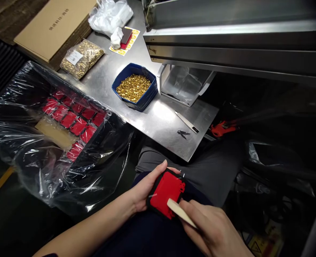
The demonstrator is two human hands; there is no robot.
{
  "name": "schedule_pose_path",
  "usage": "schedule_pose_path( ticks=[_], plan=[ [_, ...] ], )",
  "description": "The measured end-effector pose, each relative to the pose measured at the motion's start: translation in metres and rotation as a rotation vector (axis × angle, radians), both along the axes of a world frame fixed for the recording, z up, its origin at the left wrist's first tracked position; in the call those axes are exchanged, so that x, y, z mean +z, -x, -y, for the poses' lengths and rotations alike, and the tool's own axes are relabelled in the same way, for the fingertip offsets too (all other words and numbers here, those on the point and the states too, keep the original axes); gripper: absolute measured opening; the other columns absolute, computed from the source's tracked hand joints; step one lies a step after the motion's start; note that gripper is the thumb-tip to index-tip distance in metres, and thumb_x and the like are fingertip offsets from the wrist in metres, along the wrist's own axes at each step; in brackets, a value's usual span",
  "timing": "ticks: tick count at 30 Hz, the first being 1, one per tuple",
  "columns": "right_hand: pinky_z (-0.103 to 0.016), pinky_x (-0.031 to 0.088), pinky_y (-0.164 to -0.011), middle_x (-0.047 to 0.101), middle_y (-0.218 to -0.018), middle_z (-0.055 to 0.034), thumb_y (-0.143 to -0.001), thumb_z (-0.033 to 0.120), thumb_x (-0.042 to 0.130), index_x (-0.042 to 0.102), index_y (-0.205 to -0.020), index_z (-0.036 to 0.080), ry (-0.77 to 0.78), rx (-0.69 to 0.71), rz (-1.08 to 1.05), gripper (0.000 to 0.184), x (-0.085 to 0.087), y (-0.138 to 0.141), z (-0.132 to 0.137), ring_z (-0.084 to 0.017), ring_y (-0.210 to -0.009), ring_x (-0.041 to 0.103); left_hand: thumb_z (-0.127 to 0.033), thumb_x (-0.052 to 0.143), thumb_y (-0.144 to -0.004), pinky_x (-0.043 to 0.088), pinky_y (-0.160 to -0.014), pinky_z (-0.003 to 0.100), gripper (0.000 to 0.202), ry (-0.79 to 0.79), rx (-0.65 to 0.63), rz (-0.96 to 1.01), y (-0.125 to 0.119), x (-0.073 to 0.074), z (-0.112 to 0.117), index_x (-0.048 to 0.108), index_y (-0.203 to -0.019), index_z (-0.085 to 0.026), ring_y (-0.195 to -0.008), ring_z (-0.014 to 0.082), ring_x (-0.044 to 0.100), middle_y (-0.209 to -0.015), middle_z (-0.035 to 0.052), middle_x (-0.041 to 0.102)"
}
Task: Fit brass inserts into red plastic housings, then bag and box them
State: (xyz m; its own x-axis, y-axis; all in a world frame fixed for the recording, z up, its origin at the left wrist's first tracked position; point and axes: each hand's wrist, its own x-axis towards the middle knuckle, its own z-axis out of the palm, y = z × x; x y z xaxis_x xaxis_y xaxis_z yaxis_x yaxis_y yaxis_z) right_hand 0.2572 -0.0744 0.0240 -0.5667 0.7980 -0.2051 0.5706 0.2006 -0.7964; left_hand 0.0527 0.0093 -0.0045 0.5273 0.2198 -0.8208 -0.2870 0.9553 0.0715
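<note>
Hands meet low over the person's lap, below the edge of the steel tabletop (163, 121). The left hand (144, 189) is curled around a small red pad with a black border (166, 192), fingers wrapped over its far edge. The right hand (214, 228) is closed on a pale flat stick (181, 212), whose tip lies on the pad's near corner. On the tabletop a blue bin of small gold-coloured parts (134, 86) stands near the middle, with a clear bag of the same parts (81, 59) farther left beside a flat cardboard box (54, 26). A tray of red pads under clear plastic wrap (72, 119) sits at the left. A slim white tool (187, 122) and small dark tweezers (183, 134) lie near the tabletop's front corner.
</note>
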Motion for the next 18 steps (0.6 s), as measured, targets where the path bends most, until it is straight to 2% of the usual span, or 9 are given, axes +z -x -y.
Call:
schedule_pose_path(
  ticks=[3, 6, 10, 12, 15, 18],
  plan=[
    [-0.024, 0.044, -0.06, 0.064, -0.083, -0.0014, -0.104, 0.022, 0.044, 0.051, -0.127, 0.022, -0.028, -0.043, 0.064, 0.025, -0.003, 0.003, -0.003, -0.014, -0.067, 0.063, -0.063, 0.055, -0.093, 0.055, -0.068, 0.027, 0.052, 0.025, -0.038, -0.012, -0.002, -0.007, -0.003, 0.072, -0.103, -0.015, -0.071, 0.0188, 0.07, -0.083, 0.009, 0.073],
    [-0.023, 0.046, -0.063, 0.066, -0.083, -0.0016, -0.105, 0.024, 0.041, 0.055, -0.122, 0.024, 0.007, -0.098, 0.103, 0.022, 0.0, 0.002, -0.007, -0.014, -0.068, 0.066, -0.064, 0.057, -0.092, 0.055, -0.067, 0.025, 0.054, 0.055, -0.079, 0.02, -0.003, -0.013, -0.005, 0.073, -0.101, -0.013, -0.069, 0.0172, 0.069, -0.081, 0.0084, 0.073],
    [-0.023, 0.044, -0.058, 0.067, -0.082, 0.0005, -0.105, 0.024, 0.042, 0.055, -0.12, 0.026, 0.067, -0.004, 0.099, 0.02, 0.009, 0.002, -0.007, -0.013, -0.063, 0.065, -0.066, 0.06, -0.089, 0.054, -0.068, 0.027, 0.057, 0.023, -0.118, 0.038, -0.005, -0.013, -0.005, 0.073, -0.107, -0.014, -0.072, 0.0195, 0.069, -0.081, 0.009, 0.074],
    [-0.025, 0.042, -0.056, 0.066, -0.083, 0.0003, -0.105, 0.024, 0.042, 0.052, -0.124, 0.025, 0.019, 0.043, 0.104, 0.021, 0.01, 0.006, -0.007, -0.014, -0.063, 0.065, -0.066, 0.061, -0.088, 0.054, -0.071, 0.028, 0.057, 0.003, -0.131, 0.024, -0.006, -0.011, -0.004, 0.072, -0.109, -0.015, -0.074, 0.0203, 0.07, -0.081, 0.0095, 0.074],
    [-0.028, 0.04, -0.054, 0.065, -0.084, 0.0001, -0.106, 0.026, 0.041, 0.047, -0.13, 0.024, -0.067, 0.053, 0.137, 0.026, 0.008, 0.009, -0.007, -0.016, -0.063, 0.065, -0.065, 0.06, -0.088, 0.053, -0.071, 0.026, 0.057, 0.007, -0.14, -0.004, -0.005, -0.009, -0.002, 0.073, -0.108, -0.013, -0.072, 0.018, 0.068, -0.081, 0.0109, 0.075],
    [-0.027, 0.04, -0.055, 0.063, -0.084, 0.001, -0.106, 0.026, 0.042, 0.044, -0.136, 0.026, -0.016, 0.043, 0.168, 0.03, 0.007, 0.006, -0.003, -0.015, -0.063, 0.065, -0.065, 0.059, -0.089, 0.052, -0.07, 0.026, 0.058, -0.032, -0.121, -0.045, -0.003, -0.007, 0.001, 0.073, -0.109, -0.013, -0.073, 0.0176, 0.067, -0.085, 0.0114, 0.075]
  ],
)
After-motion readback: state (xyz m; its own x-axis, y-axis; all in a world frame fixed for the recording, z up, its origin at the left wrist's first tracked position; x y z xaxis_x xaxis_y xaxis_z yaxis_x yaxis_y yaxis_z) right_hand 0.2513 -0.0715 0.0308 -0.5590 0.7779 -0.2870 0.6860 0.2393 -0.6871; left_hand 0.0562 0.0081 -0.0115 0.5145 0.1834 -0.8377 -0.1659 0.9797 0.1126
